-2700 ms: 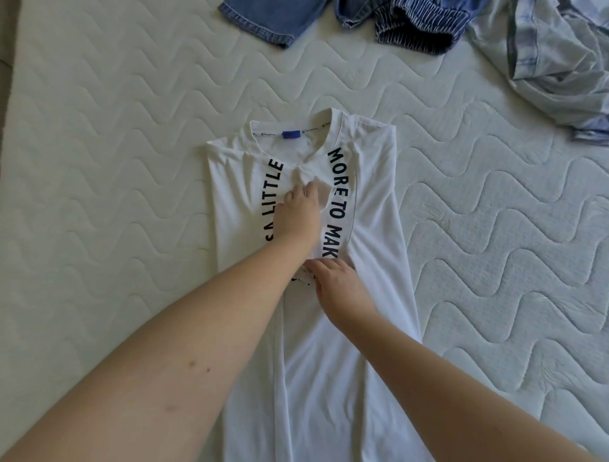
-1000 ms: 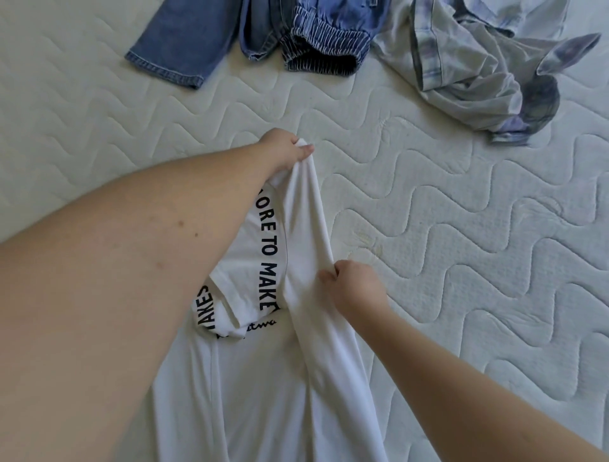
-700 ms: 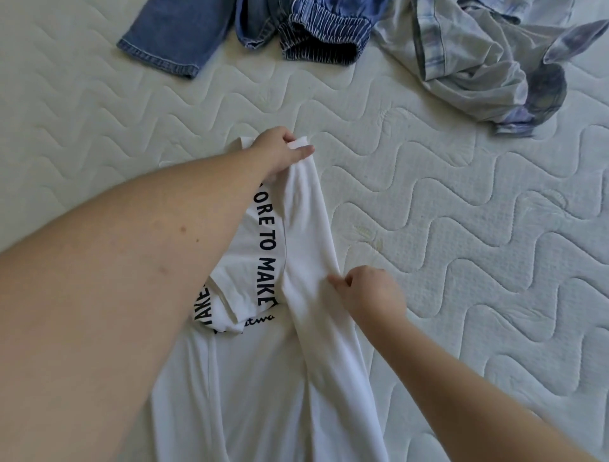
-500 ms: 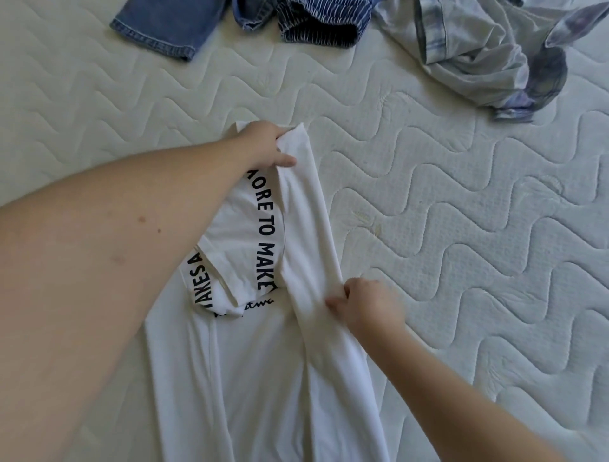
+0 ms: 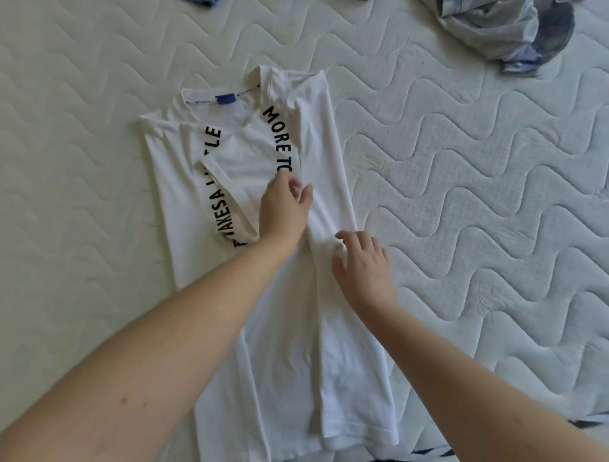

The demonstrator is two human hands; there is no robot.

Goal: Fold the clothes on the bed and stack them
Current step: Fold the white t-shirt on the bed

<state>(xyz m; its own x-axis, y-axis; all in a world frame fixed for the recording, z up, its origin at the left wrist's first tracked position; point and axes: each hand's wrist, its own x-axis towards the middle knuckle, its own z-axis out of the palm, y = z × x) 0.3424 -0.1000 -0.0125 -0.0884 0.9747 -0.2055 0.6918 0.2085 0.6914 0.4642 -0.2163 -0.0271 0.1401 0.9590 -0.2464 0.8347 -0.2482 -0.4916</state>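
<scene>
A white T-shirt (image 5: 184,198) with black lettering and a blue neck label lies lengthwise on the quilted mattress (image 5: 478,231), both side panels folded inward over the middle. My left hand (image 5: 285,207) lies flat on the shirt's centre, by the lettering, with fingers straight. My right hand (image 5: 362,263) presses with spread fingers on the folded right panel, a little nearer to me. Neither hand grips the cloth.
A crumpled grey and blue striped garment (image 5: 504,29) lies at the top right of the mattress. A scrap of blue fabric (image 5: 201,2) shows at the top edge. A dark striped cloth (image 5: 586,423) peeks out at the lower right.
Both hands have let go of the shirt's right side, which now lies folded flat over the middle. They now rest flat on the cloth. The view has tilted down.
</scene>
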